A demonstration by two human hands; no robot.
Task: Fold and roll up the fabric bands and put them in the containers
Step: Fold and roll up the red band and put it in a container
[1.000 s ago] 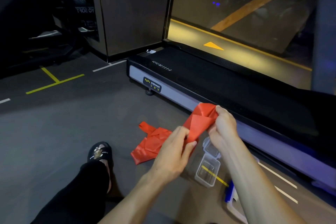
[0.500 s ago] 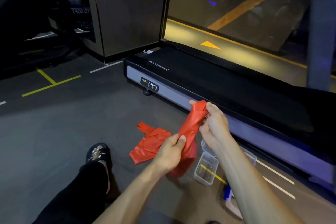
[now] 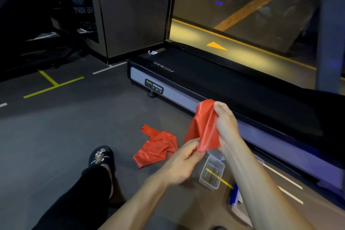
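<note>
— Hands?
— Right hand [image 3: 225, 125] raised, fingers pinching the red band's [image 3: 204, 129] top; left hand [image 3: 183, 162] lower, gripping its bottom edge.
— Location?
— Held above the floor [image 3: 65, 136], over the clear container [image 3: 211, 174].

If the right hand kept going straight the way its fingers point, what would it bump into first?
Probably the treadmill. The right hand, pinching the top of the red band, points up and away toward the treadmill's grey side rail and black deck. Nothing shows between them, though depth is hard to judge from one view.

red bands: 2 [image 3: 204, 127] [image 3: 155, 148]; clear containers: 1 [image 3: 211, 174]; hands: 2 [image 3: 183, 162] [image 3: 226, 125]; treadmills: 1 [image 3: 224, 84]
</note>
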